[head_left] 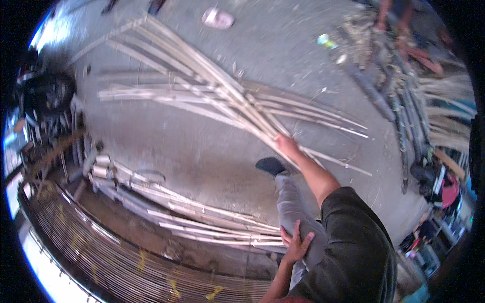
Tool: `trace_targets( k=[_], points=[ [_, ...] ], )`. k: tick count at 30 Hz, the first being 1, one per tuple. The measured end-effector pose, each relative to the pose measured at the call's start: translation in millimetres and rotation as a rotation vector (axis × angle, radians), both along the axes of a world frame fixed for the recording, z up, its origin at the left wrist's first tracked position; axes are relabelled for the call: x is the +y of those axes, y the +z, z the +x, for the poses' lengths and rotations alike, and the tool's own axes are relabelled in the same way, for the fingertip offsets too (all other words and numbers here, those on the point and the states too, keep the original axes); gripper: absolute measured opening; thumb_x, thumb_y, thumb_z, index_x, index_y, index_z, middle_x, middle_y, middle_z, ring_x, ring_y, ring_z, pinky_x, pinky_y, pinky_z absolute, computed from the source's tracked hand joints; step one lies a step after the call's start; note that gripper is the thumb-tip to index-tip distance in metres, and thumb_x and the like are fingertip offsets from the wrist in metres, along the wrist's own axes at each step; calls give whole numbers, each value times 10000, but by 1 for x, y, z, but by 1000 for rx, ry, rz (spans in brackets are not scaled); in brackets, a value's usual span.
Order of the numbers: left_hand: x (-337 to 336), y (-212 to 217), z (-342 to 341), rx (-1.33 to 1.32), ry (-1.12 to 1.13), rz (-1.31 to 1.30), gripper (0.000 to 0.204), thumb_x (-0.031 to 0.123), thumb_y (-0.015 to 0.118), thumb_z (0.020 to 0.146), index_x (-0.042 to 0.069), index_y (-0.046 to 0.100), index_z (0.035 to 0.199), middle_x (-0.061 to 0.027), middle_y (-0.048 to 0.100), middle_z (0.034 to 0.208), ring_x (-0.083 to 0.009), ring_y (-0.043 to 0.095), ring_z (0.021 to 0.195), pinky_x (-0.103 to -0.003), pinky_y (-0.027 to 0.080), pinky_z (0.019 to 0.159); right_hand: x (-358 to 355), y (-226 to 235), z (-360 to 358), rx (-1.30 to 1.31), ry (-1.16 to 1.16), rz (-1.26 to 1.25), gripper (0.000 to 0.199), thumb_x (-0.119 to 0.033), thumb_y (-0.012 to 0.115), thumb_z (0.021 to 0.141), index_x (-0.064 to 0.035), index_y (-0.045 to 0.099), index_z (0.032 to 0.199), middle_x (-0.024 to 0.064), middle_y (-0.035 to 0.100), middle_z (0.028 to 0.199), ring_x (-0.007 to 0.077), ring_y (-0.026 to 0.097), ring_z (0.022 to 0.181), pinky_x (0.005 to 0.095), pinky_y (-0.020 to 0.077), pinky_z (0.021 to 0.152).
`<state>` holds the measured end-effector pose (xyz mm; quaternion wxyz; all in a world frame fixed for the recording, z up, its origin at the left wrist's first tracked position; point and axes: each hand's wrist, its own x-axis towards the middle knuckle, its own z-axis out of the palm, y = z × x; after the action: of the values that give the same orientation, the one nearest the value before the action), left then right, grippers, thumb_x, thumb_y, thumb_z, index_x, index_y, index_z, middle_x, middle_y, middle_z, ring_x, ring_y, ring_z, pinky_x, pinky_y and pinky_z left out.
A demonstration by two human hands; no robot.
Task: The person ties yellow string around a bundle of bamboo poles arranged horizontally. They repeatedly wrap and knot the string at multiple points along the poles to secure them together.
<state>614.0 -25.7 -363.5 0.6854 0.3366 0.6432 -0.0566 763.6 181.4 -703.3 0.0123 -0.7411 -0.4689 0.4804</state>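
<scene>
Left hand [295, 242] resting flat on the near thigh, fingers spread and holding nothing; right hand [286, 144] reaching farther out, fingers closing around the near ends of the fanned bamboo strips [212, 96] lying on the concrete floor [192, 151]. Possibly risking splinters or a slipping grip, with the long strips splaying, springing sideways and snagging the dark shoe [270, 165] just beside them.
</scene>
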Motion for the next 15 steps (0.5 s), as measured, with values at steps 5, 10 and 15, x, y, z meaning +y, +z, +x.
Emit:
trace_targets(
  k=[5,10,15],
  points=[
    [-53,-2,-39,-276,125,81,735,532,527,937,78,314,1474,-276,246,1505,-389,306,1365,-459,317,1080,34,254,-31,70,-16,659,160,-225,616,892,-83,615,968,92,675,727,258,652,600,385,515,534],
    [-24,102,-114,-92,453,-30,519,460,527,970,23,538,1249,-93,621,1034,-156,587,942,-274,463,766,80,449,-72,231,19,1013,166,-216,641,898,-61,604,944,102,670,777,284,656,628,390,511,540],
    [2,166,-210,168,512,471,384,347,445,1020,-22,552,1018,-47,539,850,-150,500,798,-283,442,760,115,585,-199,534,133,1218,125,-166,572,945,-44,548,966,138,648,818,317,658,675,410,520,576]
  ],
)
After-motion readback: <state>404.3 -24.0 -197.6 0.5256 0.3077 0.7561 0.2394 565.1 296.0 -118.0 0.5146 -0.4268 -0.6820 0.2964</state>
